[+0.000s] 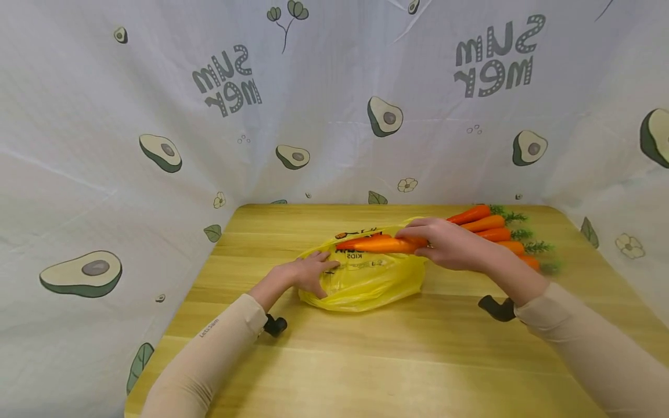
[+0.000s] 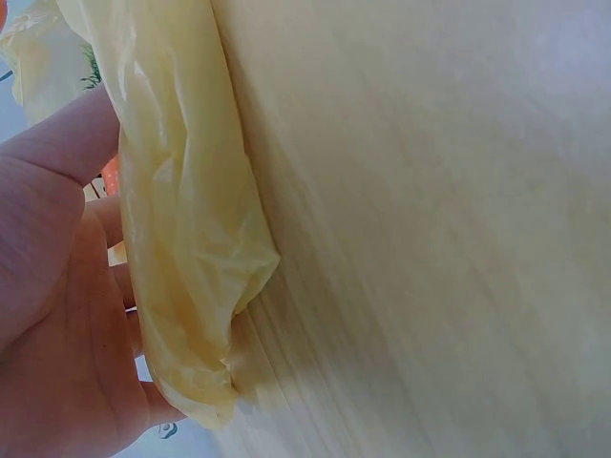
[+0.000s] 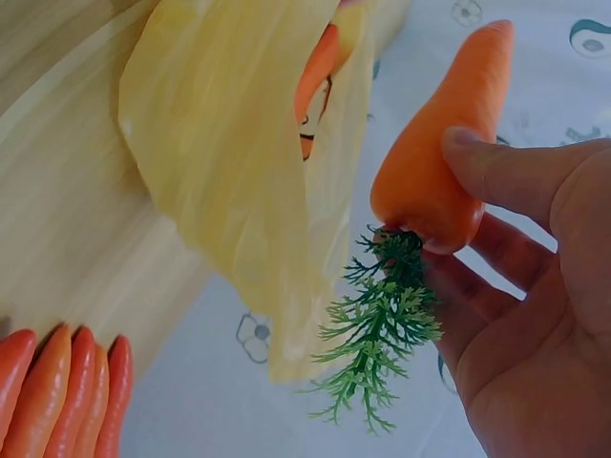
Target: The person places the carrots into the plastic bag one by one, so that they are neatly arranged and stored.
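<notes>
A yellow plastic bag [image 1: 366,290] with printed lettering lies on the wooden table, its mouth spread. My left hand [image 1: 312,274] is at the bag's left end, fingers spread. In the left wrist view its fingers reach behind the bag's yellow edge [image 2: 186,239]. With thumb and fingers, my right hand [image 1: 452,247] pinches an orange carrot [image 3: 439,153] near its thick end. The carrot's tip points left over the bag, and its green leafy top [image 3: 382,315] hangs down in the right wrist view. Another reddish carrot [image 3: 315,76] shows through the bag's mouth.
Several carrots [image 1: 493,234] with green tops lie side by side at the table's right, behind my right wrist. The wooden table [image 1: 366,360] ends at a white curtain [image 1: 334,87] printed with avocados, which hangs round the back and sides.
</notes>
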A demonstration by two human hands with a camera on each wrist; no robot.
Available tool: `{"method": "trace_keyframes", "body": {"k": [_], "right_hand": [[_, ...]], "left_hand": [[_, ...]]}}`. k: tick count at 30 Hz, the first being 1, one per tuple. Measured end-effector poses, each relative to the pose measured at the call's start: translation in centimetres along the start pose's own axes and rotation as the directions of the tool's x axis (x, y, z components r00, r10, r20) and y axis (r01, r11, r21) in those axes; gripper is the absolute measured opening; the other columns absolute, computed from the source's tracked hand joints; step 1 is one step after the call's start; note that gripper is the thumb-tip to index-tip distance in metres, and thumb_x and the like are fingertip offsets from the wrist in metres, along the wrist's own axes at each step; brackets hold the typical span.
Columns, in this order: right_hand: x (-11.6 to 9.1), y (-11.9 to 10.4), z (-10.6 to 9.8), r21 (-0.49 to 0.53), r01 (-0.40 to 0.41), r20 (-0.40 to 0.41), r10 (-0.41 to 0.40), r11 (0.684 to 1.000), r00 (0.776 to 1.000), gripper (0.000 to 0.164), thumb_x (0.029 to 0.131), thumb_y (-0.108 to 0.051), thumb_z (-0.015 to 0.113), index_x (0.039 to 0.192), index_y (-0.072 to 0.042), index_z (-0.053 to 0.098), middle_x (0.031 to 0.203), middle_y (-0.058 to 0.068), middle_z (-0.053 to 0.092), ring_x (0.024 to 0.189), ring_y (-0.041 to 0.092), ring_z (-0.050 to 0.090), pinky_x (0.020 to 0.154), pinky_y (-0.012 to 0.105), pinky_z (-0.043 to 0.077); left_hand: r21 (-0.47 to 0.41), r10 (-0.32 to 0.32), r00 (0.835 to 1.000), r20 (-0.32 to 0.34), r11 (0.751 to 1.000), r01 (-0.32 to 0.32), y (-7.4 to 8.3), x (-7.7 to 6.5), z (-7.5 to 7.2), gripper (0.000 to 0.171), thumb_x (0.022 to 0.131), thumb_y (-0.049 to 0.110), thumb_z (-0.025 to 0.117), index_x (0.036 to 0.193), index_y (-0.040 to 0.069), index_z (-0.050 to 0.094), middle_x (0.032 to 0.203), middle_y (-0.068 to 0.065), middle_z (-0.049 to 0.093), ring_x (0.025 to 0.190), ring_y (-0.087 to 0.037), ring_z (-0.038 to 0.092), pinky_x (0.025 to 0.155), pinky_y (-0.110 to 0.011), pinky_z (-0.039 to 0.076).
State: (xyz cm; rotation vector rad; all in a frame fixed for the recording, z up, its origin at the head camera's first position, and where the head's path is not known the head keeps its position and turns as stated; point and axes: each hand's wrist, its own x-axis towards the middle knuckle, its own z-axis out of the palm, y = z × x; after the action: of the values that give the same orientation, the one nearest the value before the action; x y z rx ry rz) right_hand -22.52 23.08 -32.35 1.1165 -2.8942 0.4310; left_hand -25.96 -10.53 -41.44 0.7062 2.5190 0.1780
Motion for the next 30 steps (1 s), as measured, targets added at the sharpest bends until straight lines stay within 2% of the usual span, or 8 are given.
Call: {"method": "trace_keyframes", "body": {"k": [6,13,22,27,30], "right_hand": [[1.1,0.0,0.5,-0.01,0.018,0.008,-0.018,1.0,1.0,0.048,0.089,0.0,0.073,0.133,-0.017,0.067,0.127,0.006,0.066,0.117,0.031,0.06,0.094,0.052,0.053],[2.1,-0.3,1.4,-0.003,0.022,0.03,-0.022,1.0,0.999,0.049,0.09,-0.002,0.073,0.136,-0.014,0.065,0.127,0.007,0.067,0.118,0.032,0.061,0.096,0.051,0.053],[3.5,-0.3,2.4,-0.05,0.035,0.036,-0.033,0.998,0.999,0.043,0.089,-0.004,0.074,0.131,-0.011,0.068,0.118,0.007,0.069,0.104,0.026,0.065,0.087,0.043,0.056],[4.0,0.0,3.2,-0.068,-0.005,0.063,0.01,0.998,0.998,0.042,0.09,-0.002,0.073,0.131,-0.011,0.068,0.115,0.008,0.068,0.099,0.026,0.065,0.083,0.042,0.057],[4.1,0.0,4.2,-0.099,-0.017,0.081,0.025,0.995,0.996,0.042,0.09,-0.002,0.071,0.131,-0.011,0.068,0.116,0.01,0.068,0.099,0.028,0.066,0.082,0.042,0.057]], "left_hand": [[0.012,0.004,1.0,-0.009,1.0,-0.004,0.2,0.0,-0.3,0.088,0.09,0.038,0.076,0.161,0.03,0.025,0.171,-0.007,0.007,0.157,-0.033,0.001,0.12,-0.065,0.015],[0.026,0.01,1.0,-0.012,1.0,-0.009,0.0,0.0,0.1,0.09,0.088,0.041,0.077,0.161,0.029,0.027,0.17,-0.009,0.009,0.157,-0.034,0.005,0.119,-0.066,0.018],[0.037,0.019,1.0,-0.02,0.999,-0.019,0.1,0.1,0.0,0.089,0.089,0.041,0.076,0.162,0.027,0.026,0.17,-0.01,0.009,0.157,-0.034,0.005,0.119,-0.066,0.018],[0.037,0.013,1.0,-0.011,0.999,-0.013,0.5,-0.1,-0.2,0.089,0.09,0.04,0.076,0.162,0.027,0.026,0.17,-0.01,0.008,0.157,-0.034,0.004,0.12,-0.065,0.017],[0.03,-0.005,1.0,0.003,1.0,0.005,0.8,-0.3,0.2,0.088,0.089,0.04,0.076,0.161,0.027,0.027,0.17,-0.009,0.009,0.157,-0.033,0.005,0.121,-0.063,0.017]]}}
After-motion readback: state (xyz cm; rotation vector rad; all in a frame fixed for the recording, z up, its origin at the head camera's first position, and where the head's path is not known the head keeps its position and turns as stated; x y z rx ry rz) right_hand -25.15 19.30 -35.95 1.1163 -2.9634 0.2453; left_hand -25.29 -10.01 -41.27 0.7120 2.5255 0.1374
